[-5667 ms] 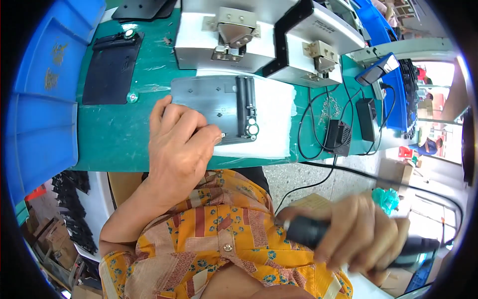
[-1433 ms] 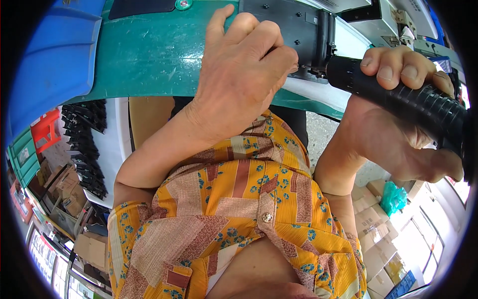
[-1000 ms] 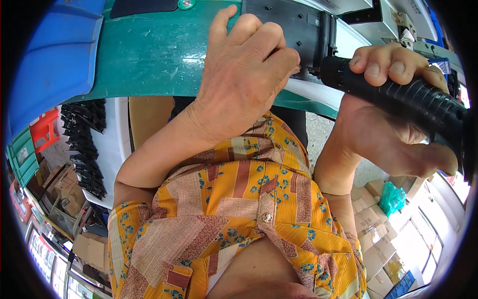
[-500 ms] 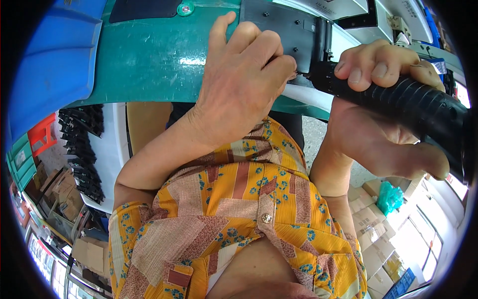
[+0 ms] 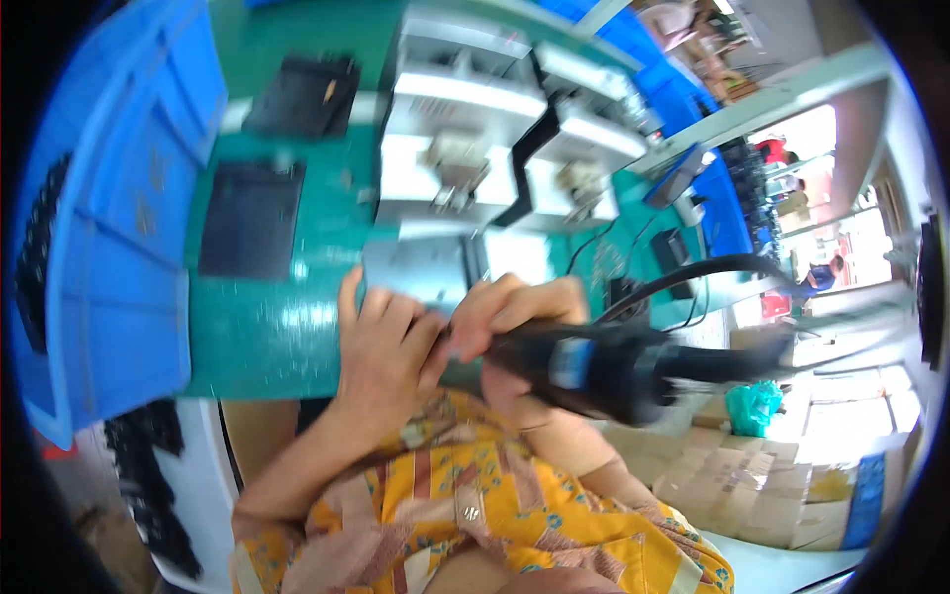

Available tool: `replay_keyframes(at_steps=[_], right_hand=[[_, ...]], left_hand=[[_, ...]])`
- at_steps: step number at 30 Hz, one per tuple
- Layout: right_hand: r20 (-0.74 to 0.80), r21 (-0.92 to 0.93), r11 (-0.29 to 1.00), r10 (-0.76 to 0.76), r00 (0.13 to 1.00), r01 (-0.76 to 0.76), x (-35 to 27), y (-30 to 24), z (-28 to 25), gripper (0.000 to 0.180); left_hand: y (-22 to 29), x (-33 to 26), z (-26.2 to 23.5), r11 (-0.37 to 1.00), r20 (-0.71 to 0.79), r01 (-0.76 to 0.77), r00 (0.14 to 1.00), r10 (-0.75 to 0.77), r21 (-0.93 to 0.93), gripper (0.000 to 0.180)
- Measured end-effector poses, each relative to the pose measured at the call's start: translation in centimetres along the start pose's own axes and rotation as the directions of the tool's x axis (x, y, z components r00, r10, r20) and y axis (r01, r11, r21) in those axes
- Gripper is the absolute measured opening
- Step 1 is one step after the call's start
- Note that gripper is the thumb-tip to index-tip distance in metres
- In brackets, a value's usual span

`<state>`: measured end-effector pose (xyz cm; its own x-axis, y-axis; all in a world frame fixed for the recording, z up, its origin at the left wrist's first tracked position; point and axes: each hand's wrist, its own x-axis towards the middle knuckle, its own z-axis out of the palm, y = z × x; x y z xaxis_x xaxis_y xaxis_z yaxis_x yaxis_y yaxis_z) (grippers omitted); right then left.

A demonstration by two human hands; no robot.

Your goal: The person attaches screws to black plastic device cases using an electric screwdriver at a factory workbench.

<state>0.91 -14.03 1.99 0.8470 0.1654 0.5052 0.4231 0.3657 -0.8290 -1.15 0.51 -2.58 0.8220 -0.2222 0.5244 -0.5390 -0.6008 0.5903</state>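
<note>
blue bin (image 5: 109, 247) lies left; right hand (image 5: 515, 317) has its grip clenched around black power screwdriver (image 5: 594, 361); left hand (image 5: 381, 356) released on grey plate (image 5: 416, 272).

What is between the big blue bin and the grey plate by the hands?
In the head view, a flat black tray lies on the green table between the blue bin and the grey plate.

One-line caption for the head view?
Right hand grips a black power screwdriver beside the left hand at a grey plate.
</note>
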Motion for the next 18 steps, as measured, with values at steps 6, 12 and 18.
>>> replay_keyframes(at_steps=[6,12,18], right_hand=[[0.079,-0.062,0.987,-0.142,0.987,0.147,-1.8,2.4,-2.1,0.066],[0.007,-0.053,0.998,-0.037,0.999,0.037,-1.0,0.4,-2.0,0.055],[-0.306,-0.008,1.0,0.0,0.952,-0.003,-1.7,-3.0,-3.9,0.048]], left_hand=[[1.4,-0.2,0.5,0.995,-0.078,-0.077,0.994,0.083,0.067,0.015],[1.5,-0.2,1.0,0.994,-0.131,-0.064,0.989,0.075,0.09,0.012],[1.4,0.0,0.7,0.991,-0.063,-0.058,0.996,0.066,0.122,0.014]])
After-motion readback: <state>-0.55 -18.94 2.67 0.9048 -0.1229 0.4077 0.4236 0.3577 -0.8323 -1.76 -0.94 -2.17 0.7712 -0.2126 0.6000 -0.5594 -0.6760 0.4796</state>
